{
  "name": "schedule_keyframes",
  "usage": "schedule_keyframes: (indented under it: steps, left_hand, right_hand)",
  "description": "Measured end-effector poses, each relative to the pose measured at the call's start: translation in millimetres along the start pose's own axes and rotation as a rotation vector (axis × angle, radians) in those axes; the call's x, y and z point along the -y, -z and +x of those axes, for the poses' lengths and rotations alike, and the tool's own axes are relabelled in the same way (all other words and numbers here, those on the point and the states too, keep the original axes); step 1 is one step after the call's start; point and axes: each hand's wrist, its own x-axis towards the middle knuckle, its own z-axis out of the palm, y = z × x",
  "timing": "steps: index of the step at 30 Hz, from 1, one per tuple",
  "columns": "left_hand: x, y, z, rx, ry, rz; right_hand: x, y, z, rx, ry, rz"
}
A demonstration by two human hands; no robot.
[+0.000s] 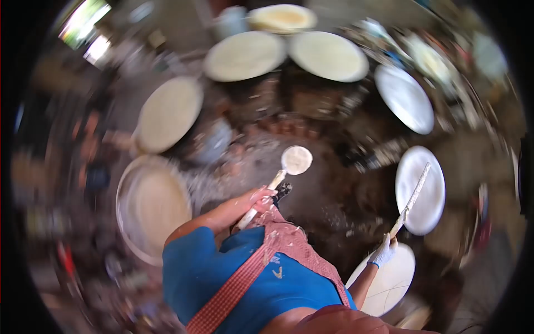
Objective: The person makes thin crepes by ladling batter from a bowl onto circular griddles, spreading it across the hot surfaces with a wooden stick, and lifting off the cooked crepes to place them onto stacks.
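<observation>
My left hand (pixel 260 199) is bare, its fingers wrapped round the pale handle of a ladle (pixel 296 160). The ladle's round bowl points away from me and looks pale, with whitish matter in it. On the right, my right hand (pixel 385 250) wears a white glove and is closed on a long, white-smeared stick (pixel 414 195). That stick reaches over a round white disc (pixel 434 195), though I cannot tell whether they touch. Another pale disc (pixel 384 281), crossed by thin dark lines, lies beside the gloved hand.
Large pale discs ring me, including one at the front left (pixel 245 55), one at the front right (pixel 328 55) and one on the left (pixel 169 114). Closer on the left is a wide round vessel (pixel 153 206) with beige contents. Blurred clutter lines both sides.
</observation>
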Motion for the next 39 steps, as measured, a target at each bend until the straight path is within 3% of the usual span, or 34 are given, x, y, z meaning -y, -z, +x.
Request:
schedule_keyframes:
  steps: [2, 4, 6, 8, 10, 12, 16, 19, 20, 22, 23, 25, 29, 32, 34, 35, 37, 39]
  left_hand:
    - [36.9, 23.8, -48.3, -0.09, -0.23, -0.141]
    - [71.9, 41.4, -94.9, -0.108, -0.358, -0.295]
    - [101.1, 44.0, -147.5, -0.301, -0.564, -0.403]
    - [142.6, 81.8, -173.2, -0.259, -0.724, -0.432]
    - [193.1, 86.9, -207.8, -0.295, -1.029, -0.62]
    - [217.4, 105.2, -234.1, -0.388, -1.216, -0.603]
    - [251.5, 202.1, -252.1, -0.663, -1.119, -0.637]
    - [278.1, 311.7, -217.4, -0.808, -0.927, -0.851]
    - [300.4, 360.0, -184.5, -0.798, -0.922, -0.888]
    - [336.6, 456.4, -119.1, -0.834, -0.453, -1.198]
    - [327.5, 444.0, -130.9, -0.819, -0.452, -1.23]
    - [284.1, 378.9, -184.9, -1.14, -0.469, -0.856]
    - [262.6, 369.8, -190.6, -1.211, -0.466, -0.822]
    - [274.4, 400.0, -159.1, -1.084, -0.589, -0.897]
    - [305.3, 436.8, -112.8, -0.763, -1.103, -0.047]
    - [296.0, 415.8, -124.4, -0.779, -1.096, -0.045]
    - [239.9, 330.7, -197.7, -0.32, -1.189, -0.857]
    - [193.0, 257.3, -262.0, -0.526, -1.341, -0.815]
  right_hand:
    - [32.2, -61.9, 13.7, 0.363, 0.012, 0.233]
    - [61.0, -116.7, 10.3, 0.733, -0.097, 0.128]
    - [135.2, -162.3, -45.1, 0.989, 0.033, -0.059]
    - [170.2, -219.9, -96.0, 1.162, 0.333, -0.153]
    - [197.8, -259.9, -164.4, 1.36, 0.65, -0.098]
    - [242.5, -290.4, -245.9, 1.471, 0.946, -0.193]
    - [275.8, -346.8, -402.5, 1.574, 1.511, -0.391]
    - [237.2, -384.5, -499.5, 1.403, 1.986, -1.032]
    - [246.8, -370.4, -518.5, 1.413, 2.009, -1.059]
    - [283.6, -331.5, -545.9, 1.521, 2.058, -1.03]
    - [284.0, -345.7, -539.3, 1.597, 1.977, -0.93]
    - [250.9, -361.7, -531.3, 1.548, 1.911, -0.981]
    - [257.7, -357.5, -539.7, 1.567, 1.81, -0.984]
    - [241.9, -366.7, -512.4, 1.668, 1.71, -0.87]
    - [207.8, -362.8, -490.8, 1.626, 1.727, -0.848]
    - [206.4, -355.6, -481.3, 1.641, 1.725, -0.832]
    - [211.3, -344.5, -462.5, 1.698, 1.6, -0.836]
    - [216.6, -348.8, -451.6, 1.702, 1.629, -0.665]
